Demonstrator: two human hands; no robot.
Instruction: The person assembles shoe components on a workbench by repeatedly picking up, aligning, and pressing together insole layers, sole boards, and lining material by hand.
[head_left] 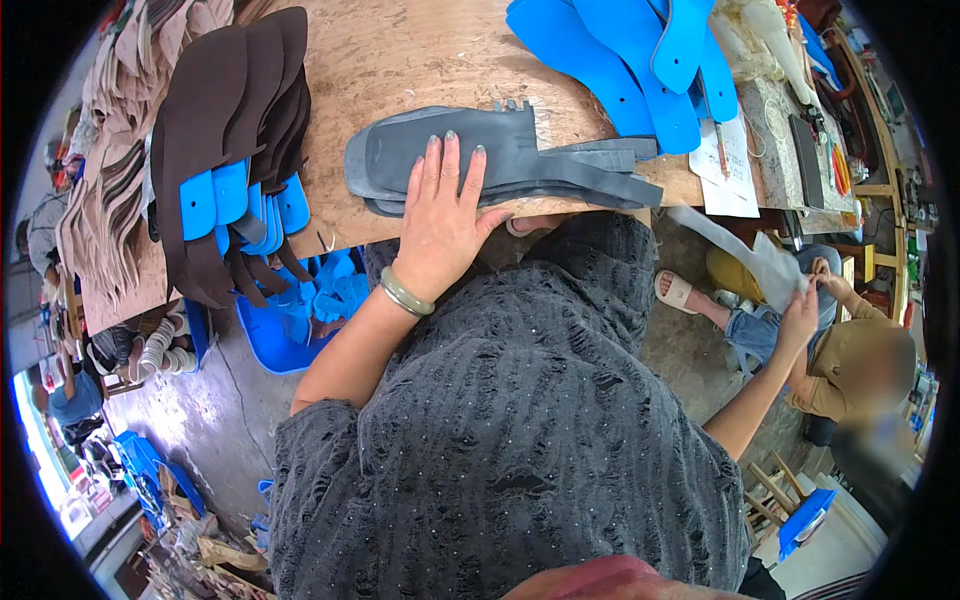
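Observation:
My left hand [440,195] lies flat, fingers a little spread, on a stack of dark grey cut pieces [510,150] at the table's near edge. These pieces are flat and wide at the left, with long narrow straps running to the right. Out to the right, my right hand [799,318] pinches a thin, pale, limp strip [768,266]. One end of that strip trails back toward the table edge. What the material is, I cannot tell.
Dark brown pieces with blue ends [215,120] hang over the wooden table [400,50] at left, beside beige ones [105,205]. Blue pieces [640,80] lie far right near a paper sheet [728,165]. Below stands a blue bin [270,345]. A co-worker [860,350] sits close at right.

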